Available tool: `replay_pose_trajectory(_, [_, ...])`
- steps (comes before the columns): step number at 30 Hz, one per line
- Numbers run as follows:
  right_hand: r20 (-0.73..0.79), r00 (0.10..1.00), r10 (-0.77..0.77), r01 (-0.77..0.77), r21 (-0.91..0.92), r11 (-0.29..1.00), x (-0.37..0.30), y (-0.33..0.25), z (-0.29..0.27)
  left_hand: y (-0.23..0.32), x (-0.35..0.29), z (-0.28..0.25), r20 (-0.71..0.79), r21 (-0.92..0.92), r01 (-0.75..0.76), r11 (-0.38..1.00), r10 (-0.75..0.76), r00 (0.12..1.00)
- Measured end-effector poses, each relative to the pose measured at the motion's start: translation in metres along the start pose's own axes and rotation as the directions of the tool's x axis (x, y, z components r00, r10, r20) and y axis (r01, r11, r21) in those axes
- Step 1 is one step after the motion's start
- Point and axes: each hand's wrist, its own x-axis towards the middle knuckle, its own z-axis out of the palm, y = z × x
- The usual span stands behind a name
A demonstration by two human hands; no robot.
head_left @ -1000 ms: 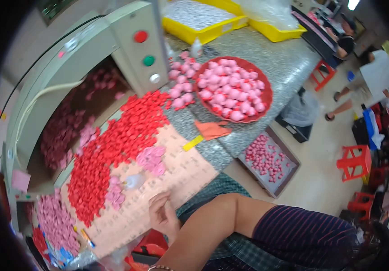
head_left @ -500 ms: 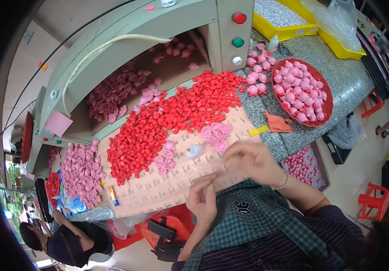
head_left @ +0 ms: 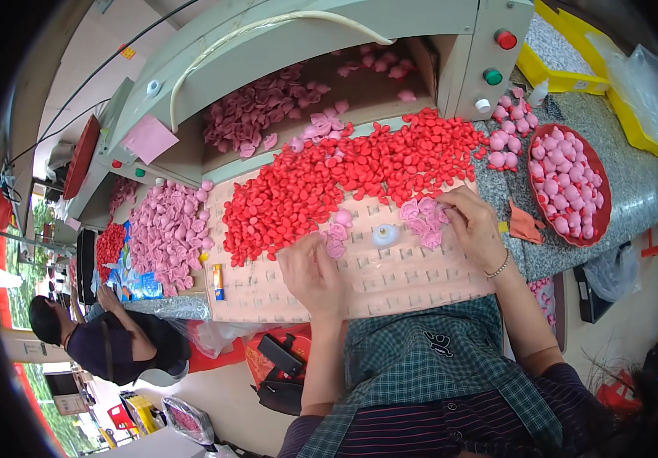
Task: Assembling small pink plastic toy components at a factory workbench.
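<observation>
My left hand is over the work mat, its smeared fingers bent beside a few pink petal-like pieces and a small pink ball. What it holds, if anything, cannot be made out. My right hand reaches to the right edge of a cluster of thin pink pieces. Its thumb and bent forefinger are apart, with nothing visible between them. Between the two hands stands a small whitish bottle with a yellowish tip. A wide heap of small red pieces lies beyond.
A grey machine with more pink pieces inside stands behind. At right a red bowl holds pink balls with red parts, beside an orange scrap. Left are a pink heap and a glue-like tube; another person sits beyond.
My hands have parted from close together near the mat's front edge and moved forward, the left to the small pink pieces, the right to the pink cluster. The view has shifted too.
</observation>
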Motion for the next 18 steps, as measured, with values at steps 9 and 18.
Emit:
replay_pose_trajectory(9, [-0.12, 0.984, 0.13, -0.1, 0.23, 0.968, -0.015, 0.01, -0.001, -0.018, 0.072, 0.002, 0.432, 0.321, -0.44, 0.839, 0.284, 0.856])
replay_pose_trajectory(18, [0.104, 0.904, 0.414, -0.332, 0.779, 0.531, -0.06, -0.038, 0.0, -0.023, 0.073, -0.004, 0.511, 0.219, -0.53, 0.819, 0.367, 0.778])
